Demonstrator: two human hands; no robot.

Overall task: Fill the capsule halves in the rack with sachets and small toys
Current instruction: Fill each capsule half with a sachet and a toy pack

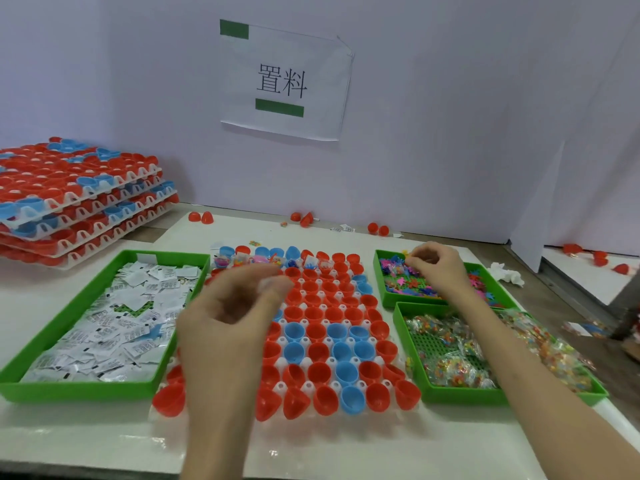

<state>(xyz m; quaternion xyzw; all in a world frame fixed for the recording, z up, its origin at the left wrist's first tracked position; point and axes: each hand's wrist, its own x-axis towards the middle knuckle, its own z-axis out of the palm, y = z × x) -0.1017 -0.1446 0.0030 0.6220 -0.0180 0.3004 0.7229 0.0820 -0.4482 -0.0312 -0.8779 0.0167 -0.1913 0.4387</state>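
Capsule halves, red and blue, mouths up in white rack, centred between sachet tray and toy tray, likely for short reaches; left hand blurred above rack, fingers curled, hold unclear; right hand fingertips bunched on toys.

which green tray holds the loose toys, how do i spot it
Find the rack of red and blue capsule halves in the middle. Two green trays sit to its right; the far tray is the one, under the right hand. Its bright spiky toys lie loose, whereas the near tray holds clear packets.
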